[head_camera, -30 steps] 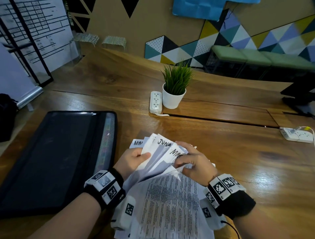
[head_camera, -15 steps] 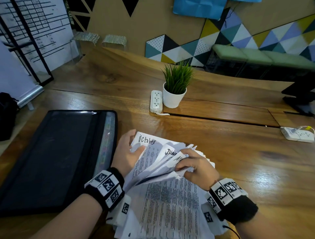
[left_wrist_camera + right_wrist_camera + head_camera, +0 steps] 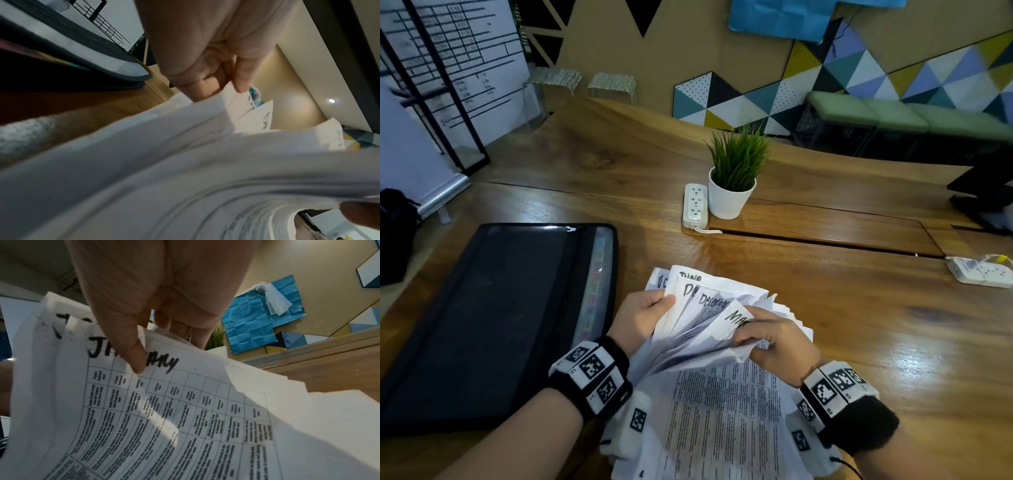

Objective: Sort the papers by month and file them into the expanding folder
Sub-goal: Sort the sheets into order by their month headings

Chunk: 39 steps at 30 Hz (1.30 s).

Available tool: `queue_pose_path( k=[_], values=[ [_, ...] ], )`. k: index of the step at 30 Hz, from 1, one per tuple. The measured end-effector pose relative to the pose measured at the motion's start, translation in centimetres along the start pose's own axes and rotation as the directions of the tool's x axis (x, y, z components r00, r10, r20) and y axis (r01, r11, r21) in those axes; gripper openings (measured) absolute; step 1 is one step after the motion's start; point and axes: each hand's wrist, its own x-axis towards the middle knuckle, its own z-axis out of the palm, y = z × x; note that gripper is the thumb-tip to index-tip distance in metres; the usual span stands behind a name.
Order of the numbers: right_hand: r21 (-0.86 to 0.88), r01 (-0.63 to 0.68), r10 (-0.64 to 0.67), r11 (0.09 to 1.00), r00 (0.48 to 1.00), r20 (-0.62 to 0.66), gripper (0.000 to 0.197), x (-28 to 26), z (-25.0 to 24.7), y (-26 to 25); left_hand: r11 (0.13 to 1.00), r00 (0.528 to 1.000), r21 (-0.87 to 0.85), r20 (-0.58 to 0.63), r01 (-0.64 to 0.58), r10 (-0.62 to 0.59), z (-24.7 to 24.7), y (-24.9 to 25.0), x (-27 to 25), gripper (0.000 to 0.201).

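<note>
A stack of white printed papers (image 3: 719, 411) with handwritten month names lies on the wooden table in front of me, its far ends fanned upward. My left hand (image 3: 643, 317) grips the left side of the lifted sheets, thumb on top; "December" and "June" headings show there. My right hand (image 3: 774, 342) pinches the bent corners of several sheets, one headed "Ma…". In the right wrist view the thumb presses a sheet (image 3: 164, 410) headed "January". The left wrist view shows curled fingers on the paper edge (image 3: 205, 104). The black expanding folder (image 3: 482, 325) lies flat to the left, coloured tabs along its right side.
A white potted plant (image 3: 732, 178) and a white power strip (image 3: 695, 205) stand beyond the papers. Another power strip (image 3: 979, 270) lies at the right edge. A dark monitor base (image 3: 986, 195) sits at the far right. A black bag (image 3: 397, 233) is left of the table.
The fan of sheets has shifted: the "October" sheet is now mostly covered, and "December" sheets show. My left thumb has come back onto the lifted sheets; the right hand keeps its pinch.
</note>
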Motion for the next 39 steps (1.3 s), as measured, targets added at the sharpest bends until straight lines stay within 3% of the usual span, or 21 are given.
queue_pose_path(
  k=[2, 6, 9, 12, 14, 16, 19, 20, 22, 23, 25, 28, 30, 32, 39],
  values=[
    [-0.018, -0.002, 0.002, 1.0, 1.0, -0.001, 0.043, -0.1, 0.1, 0.0, 1.0, 0.999, 0.012, -0.035, 0.018, -0.017, 0.0, -0.2, 0.2, 0.054],
    [-0.016, -0.014, 0.014, 1.0, 1.0, 0.012, 0.039, -0.1, 0.2, 0.1, 0.99, 0.987, -0.071, -0.097, 0.125, -0.131, 0.3, -0.5, 0.5, 0.014],
    [-0.022, -0.014, 0.014, 1.0, 1.0, 0.01, 0.037, -0.2, 0.4, 0.2, 0.991, 0.984, 0.05, -0.132, 0.126, -0.119, 1.0, -0.2, 0.6, 0.032],
    [-0.016, 0.002, -0.002, 1.0, 1.0, -0.004, 0.038, -0.3, 0.6, 0.2, 0.953, 0.983, 0.304, -0.168, -0.014, 0.068, 1.0, -0.7, 0.6, 0.079],
    [-0.012, 0.007, -0.007, 1.0, 1.0, -0.007, 0.037, -0.4, 0.6, 0.2, 0.869, 0.957, 0.468, -0.144, -0.159, 0.252, 0.6, -1.6, 0.5, 0.091],
    [-0.013, 0.013, -0.013, 1.0, 1.0, -0.023, 0.036, -0.6, 0.6, 0.2, 0.814, 0.917, 0.512, -0.116, -0.275, 0.383, 0.4, -1.7, 0.2, 0.081],
    [-0.01, 0.012, -0.013, 1.0, 1.0, -0.028, 0.036, -0.6, 0.8, 0.2, 0.802, 0.876, 0.431, -0.052, -0.413, 0.479, 0.8, -1.2, -0.6, 0.048],
    [-0.009, 0.015, -0.015, 1.0, 0.999, -0.033, 0.037, -0.6, 0.9, 0.3, 0.844, 0.9, 0.347, 0.003, -0.409, 0.435, 1.0, -1.2, -0.8, 0.039],
    [-0.015, 0.027, -0.027, 1.0, 0.998, -0.047, 0.04, -0.5, 1.0, 0.4, 0.953, 0.964, 0.195, 0.176, -0.231, 0.197, 1.7, -1.2, -0.9, 0.032],
    [-0.018, 0.027, -0.028, 0.999, 0.998, -0.048, 0.042, -0.4, 1.0, 0.5, 0.974, 0.963, 0.19, 0.259, -0.127, 0.075, 1.9, -1.4, -0.8, 0.032],
    [-0.018, 0.006, -0.007, 1.0, 0.999, -0.037, 0.041, -0.4, 1.1, 0.7, 0.953, 0.948, 0.289, 0.317, -0.087, -0.01, 2.1, -1.8, -0.7, 0.029],
    [-0.013, -0.035, 0.034, 0.999, 0.999, -0.01, 0.038, -0.5, 0.9, 0.8, 0.919, 0.959, 0.371, 0.282, -0.135, 0.027, 2.4, -1.5, -0.5, 0.019],
    [-0.007, -0.017, 0.017, 1.0, 1.0, -0.014, 0.035, -0.5, 0.8, 0.7, 0.915, 0.981, 0.394, 0.196, -0.09, 0.012, 2.6, -1.6, 0.0, 0.038],
    [-0.011, 0.007, -0.007, 1.0, 1.0, -0.028, 0.034, -0.5, 0.6, 0.7, 0.944, 0.993, 0.329, 0.119, -0.03, -0.01, 2.5, -1.4, 0.5, 0.045],
    [-0.044, -0.004, 0.002, 0.999, 0.999, -0.043, 0.039, -0.3, 0.2, 1.0, 0.964, 0.992, 0.254, 0.071, 0.081, -0.103, 2.2, 0.2, 0.8, 0.022]
  ],
)
